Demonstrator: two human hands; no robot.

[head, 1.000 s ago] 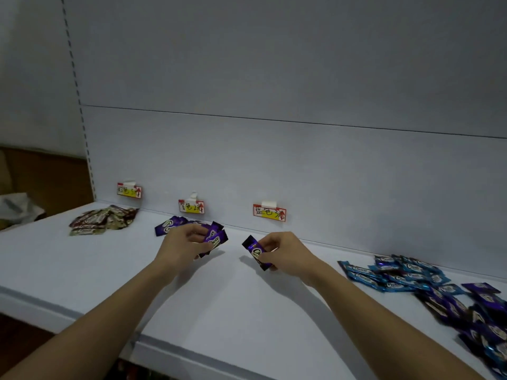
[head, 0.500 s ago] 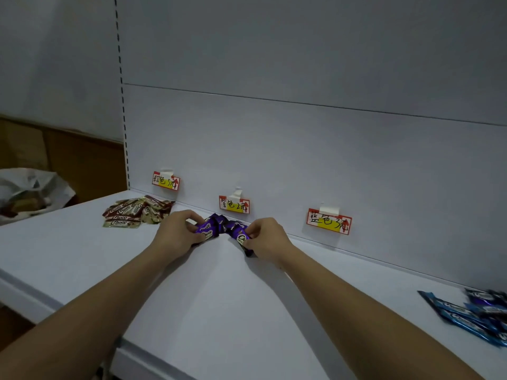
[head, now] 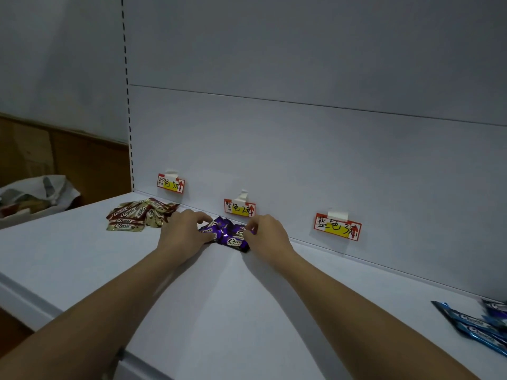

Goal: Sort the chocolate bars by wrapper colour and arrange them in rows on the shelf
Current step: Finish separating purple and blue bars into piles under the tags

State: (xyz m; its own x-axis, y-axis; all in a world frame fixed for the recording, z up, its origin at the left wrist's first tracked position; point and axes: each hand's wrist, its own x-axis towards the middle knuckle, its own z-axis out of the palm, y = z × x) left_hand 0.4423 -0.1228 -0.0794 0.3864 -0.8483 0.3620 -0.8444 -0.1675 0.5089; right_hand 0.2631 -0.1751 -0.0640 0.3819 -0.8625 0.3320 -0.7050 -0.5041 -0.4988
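A small heap of purple chocolate bars point(head: 229, 233) lies on the white shelf point(head: 219, 311) under the middle price tag point(head: 239, 208). My left hand point(head: 184, 231) grips the heap's left side, thumb and fingers curled on the wrappers. My right hand point(head: 267, 237) holds the right side, fingers curled over the bars. A pile of brown and gold chocolate bars point(head: 137, 215) sits at the left under the left price tag point(head: 170, 183). Blue chocolate bars point(head: 477, 327) lie at the right edge.
A third price tag point(head: 337, 226) is taped to the back panel point(head: 301, 146), with bare shelf below it. Left of the shelf stands a box with a white plastic bag point(head: 33, 193). The shelf's front edge point(head: 24, 303) runs along the lower left.
My right hand carried a purple bar left into the purple heap. Both hands now close in on the heap from either side. The view has shifted left.
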